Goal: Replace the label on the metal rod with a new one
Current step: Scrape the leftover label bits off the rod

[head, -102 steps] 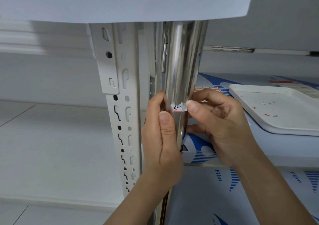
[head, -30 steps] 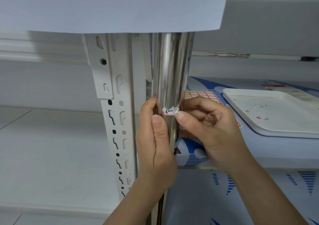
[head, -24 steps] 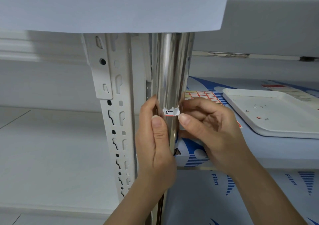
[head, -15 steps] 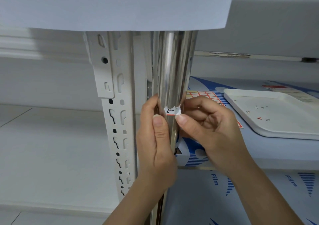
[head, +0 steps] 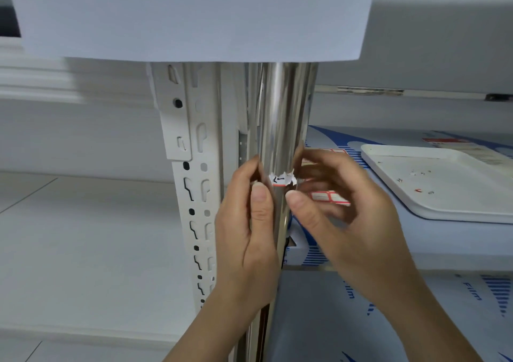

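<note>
— Torn white paper label [head: 281,180] with a red lower edge and a black mark, that is what we have in front of us; it clings to the front of the shiny upright metal rod [head: 283,117], about halfway up the part we can see.

— And our hands?

— Our left hand [head: 249,239] wraps the rod from the left, thumb laid flat up the front with its tip just below and left of the label, fingers curled behind. It grips the rod.

— Our right hand [head: 341,217] is blurred. Its thumb tip sits on the rod just under the label's right end, and the other fingers hang loosely bent to the right of the rod. We cannot tell whether anything is pinched between them.

— Is the label lifted?

— Its top edge is ragged and the right end curls a little off the metal; the rest looks stuck.

— Behind our right fingers we see a sheet of red-bordered white stickers [head: 329,196] lying on the blue and white printed shelf surface [head: 333,320], near its left edge.

— Farther right on that surface lies a white rectangular plastic tray [head: 444,211] with a few tiny scraps [head: 416,178] in it.

— Left of the rod, just beside it, stands the white perforated steel shelf post [head: 200,167]. A big white sheet of paper [head: 194,14] hangs over the top and hides the rod's upper end.
</note>
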`<state>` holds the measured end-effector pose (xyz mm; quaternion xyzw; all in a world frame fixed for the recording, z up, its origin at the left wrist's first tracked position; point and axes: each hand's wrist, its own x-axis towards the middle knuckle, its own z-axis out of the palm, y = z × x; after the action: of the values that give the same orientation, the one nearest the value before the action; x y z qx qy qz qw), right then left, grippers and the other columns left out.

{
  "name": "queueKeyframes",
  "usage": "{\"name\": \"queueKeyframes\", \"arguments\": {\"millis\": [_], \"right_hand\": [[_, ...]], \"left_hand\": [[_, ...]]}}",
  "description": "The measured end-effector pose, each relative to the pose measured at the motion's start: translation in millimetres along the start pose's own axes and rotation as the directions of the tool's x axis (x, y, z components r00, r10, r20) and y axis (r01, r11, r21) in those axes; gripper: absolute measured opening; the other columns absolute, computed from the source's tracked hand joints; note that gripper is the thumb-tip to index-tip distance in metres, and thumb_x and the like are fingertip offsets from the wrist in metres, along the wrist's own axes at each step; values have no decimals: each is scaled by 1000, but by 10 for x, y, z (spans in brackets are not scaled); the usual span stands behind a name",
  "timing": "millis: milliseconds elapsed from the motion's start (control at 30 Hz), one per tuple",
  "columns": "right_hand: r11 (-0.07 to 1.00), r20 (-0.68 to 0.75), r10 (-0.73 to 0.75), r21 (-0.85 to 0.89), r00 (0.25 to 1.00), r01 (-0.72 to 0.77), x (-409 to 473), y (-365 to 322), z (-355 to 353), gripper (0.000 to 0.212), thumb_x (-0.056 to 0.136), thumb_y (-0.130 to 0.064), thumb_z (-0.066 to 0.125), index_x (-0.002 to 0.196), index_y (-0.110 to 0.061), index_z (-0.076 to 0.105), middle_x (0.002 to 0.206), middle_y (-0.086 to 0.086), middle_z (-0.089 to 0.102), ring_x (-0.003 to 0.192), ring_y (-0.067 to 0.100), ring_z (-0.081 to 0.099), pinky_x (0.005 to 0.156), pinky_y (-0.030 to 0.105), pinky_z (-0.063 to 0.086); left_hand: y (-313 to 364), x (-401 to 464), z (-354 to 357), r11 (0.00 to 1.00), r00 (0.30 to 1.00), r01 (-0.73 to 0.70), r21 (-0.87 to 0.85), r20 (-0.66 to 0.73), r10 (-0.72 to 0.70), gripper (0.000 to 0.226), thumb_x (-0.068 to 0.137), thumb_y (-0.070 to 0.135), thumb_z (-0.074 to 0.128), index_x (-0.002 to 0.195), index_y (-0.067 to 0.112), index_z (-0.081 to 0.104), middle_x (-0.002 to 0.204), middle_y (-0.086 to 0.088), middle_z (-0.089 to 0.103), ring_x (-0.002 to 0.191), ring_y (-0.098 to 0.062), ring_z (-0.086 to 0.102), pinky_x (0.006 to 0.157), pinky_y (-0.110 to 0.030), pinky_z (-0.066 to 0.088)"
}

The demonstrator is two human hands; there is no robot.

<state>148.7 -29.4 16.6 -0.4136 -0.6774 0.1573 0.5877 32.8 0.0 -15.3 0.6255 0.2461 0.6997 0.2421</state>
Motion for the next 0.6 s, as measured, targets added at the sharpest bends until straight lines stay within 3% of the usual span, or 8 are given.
{"name": "queueKeyframes", "arguments": {"millis": [100, 200, 300, 400, 467, 600], "right_hand": [[969, -142, -190, -185, 971, 163, -40, 25, -18, 28, 84, -33, 67, 110, -22, 61, 101, -10, 66, 97, 15, 67, 76, 21, 56], [916, -138, -327, -288, 935, 278, -47, 29, -47, 16, 87, -23, 66, 100, -16, 64, 95, -6, 67, 92, 11, 66, 77, 23, 56], [902, -102, -349, -307, 932, 304, -41, 10, -44, 13, 87, -19, 68, 100, -14, 67, 96, -5, 67, 95, 7, 65, 80, 20, 55], [954, -130, -256, -193, 958, 229, -34, 7, -11, 13, 88, -13, 70, 100, -10, 68, 99, -2, 69, 97, 6, 66, 78, 15, 53], [989, -127, -145, -17, 981, 144, -42, 0, 47, 14, 90, -8, 65, 104, -11, 65, 102, -2, 68, 100, 10, 66, 78, 16, 54], [970, -91, 18, 244, 996, 5, 0, -20, 123, 22, 91, 3, 53, 105, -11, 61, 99, -3, 69, 96, 12, 69, 76, 17, 55]], "left_hand": [[24, -20, -14, 1000, 1000, 5, 7, -11, -5, 28, 99, 27, 33, 119, 25, 53, 102, 14, 63, 98, -6, 61, 84, -11, 42], [47, -30, 16, 1000, 999, 10, -13, -38, -11, 31, 98, 27, 37, 123, 18, 53, 106, 15, 62, 103, -11, 61, 85, -13, 43], [83, -33, 44, 999, 989, -17, -30, -146, 13, 30, 95, 25, 43, 124, 25, 50, 115, 10, 60, 108, -15, 61, 88, -18, 45], [106, -22, 45, 991, 966, -120, 53, -226, 129, 27, 92, 16, 53, 117, 24, 50, 111, 5, 58, 103, -22, 61, 87, -27, 47], [98, -9, 30, 972, 947, -190, 140, -236, 220, 23, 90, 11, 60, 111, 19, 54, 105, 6, 56, 96, -28, 60, 82, -34, 49], [117, -16, 9, 950, 923, -218, 224, -269, 275, 17, 86, 4, 69, 100, 9, 60, 95, 2, 57, 85, -25, 61, 74, -31, 52]]}}
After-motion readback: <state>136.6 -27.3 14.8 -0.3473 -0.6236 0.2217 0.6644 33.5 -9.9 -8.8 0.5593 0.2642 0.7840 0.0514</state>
